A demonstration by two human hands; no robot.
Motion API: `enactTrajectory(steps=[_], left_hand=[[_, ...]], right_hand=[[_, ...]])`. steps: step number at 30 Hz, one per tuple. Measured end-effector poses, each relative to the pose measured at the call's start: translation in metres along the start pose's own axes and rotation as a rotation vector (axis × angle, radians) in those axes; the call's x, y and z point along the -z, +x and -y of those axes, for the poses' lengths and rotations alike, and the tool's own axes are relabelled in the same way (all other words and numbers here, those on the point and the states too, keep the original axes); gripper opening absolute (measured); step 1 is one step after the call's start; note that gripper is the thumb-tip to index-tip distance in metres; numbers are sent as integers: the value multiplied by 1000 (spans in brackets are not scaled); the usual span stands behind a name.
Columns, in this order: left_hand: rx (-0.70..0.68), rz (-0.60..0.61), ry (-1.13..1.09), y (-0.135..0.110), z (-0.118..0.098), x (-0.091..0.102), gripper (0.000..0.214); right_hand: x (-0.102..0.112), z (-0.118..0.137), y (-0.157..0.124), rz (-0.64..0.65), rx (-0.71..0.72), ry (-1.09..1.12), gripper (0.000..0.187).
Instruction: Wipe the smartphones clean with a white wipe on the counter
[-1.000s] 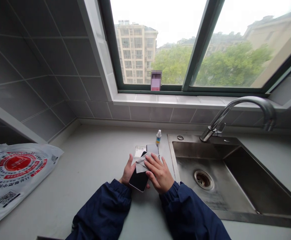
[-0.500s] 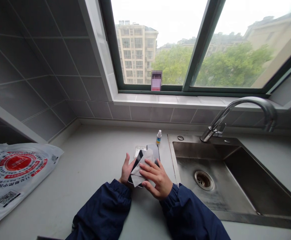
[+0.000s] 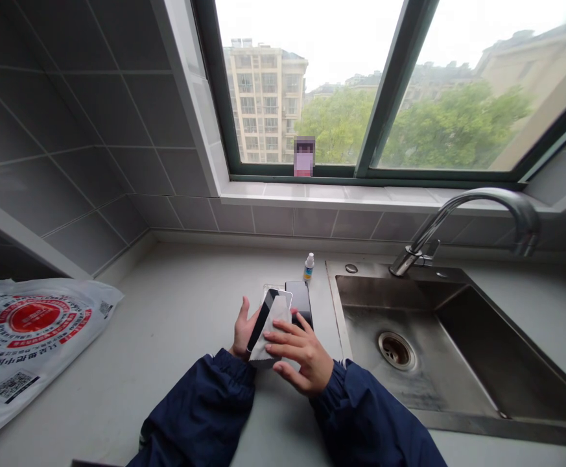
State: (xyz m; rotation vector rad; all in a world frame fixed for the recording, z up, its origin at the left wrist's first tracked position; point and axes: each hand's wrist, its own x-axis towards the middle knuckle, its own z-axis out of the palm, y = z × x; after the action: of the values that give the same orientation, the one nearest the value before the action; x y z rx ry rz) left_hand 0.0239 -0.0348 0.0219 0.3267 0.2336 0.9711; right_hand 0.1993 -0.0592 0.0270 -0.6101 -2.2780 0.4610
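My left hand [image 3: 242,329] holds a smartphone [image 3: 259,324] with a black screen and pale edge, tilted over the counter. Its thumb points up at the near side, and the fingers are mostly hidden beneath the phone. A light grey cloth [image 3: 271,328] with a zigzag edge lies across the screen. Pressing on it with extended fingers is my right hand [image 3: 303,353]. Just behind, a second dark flat device [image 3: 298,296] that looks like a phone or its box rests on the counter. Beside it a clear case-like item [image 3: 269,288] is partly covered.
A small white-capped bottle [image 3: 308,266] stands near the sink's left rim. The steel sink [image 3: 334,305] with a chrome faucet [image 3: 428,227] occupies the right. On the left lies a white plastic bag [image 3: 34,337] with red print. The window sill [image 3: 341,194] runs behind the counter [image 3: 180,305].
The cloth and my right hand have slid slightly down and left across the phone. More of the phone's upper end shows, including its far corner.
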Motion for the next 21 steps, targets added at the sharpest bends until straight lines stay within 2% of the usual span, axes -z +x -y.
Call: enactTrajectory(steps=[5, 11, 15, 21], left_hand=[[36, -19, -14, 0, 3, 5, 81], [207, 71, 21, 0, 4, 4, 77], [218, 79, 49, 0, 5, 3, 76], [226, 87, 73, 1, 9, 8, 80]], right_hand=[[3, -9, -3, 60, -100, -166, 36], [2, -18, -6, -49, -252, -309, 44], [1, -21, -6, -69, -275, -340, 44], [-1, -20, -6, -22, -296, -354, 47]])
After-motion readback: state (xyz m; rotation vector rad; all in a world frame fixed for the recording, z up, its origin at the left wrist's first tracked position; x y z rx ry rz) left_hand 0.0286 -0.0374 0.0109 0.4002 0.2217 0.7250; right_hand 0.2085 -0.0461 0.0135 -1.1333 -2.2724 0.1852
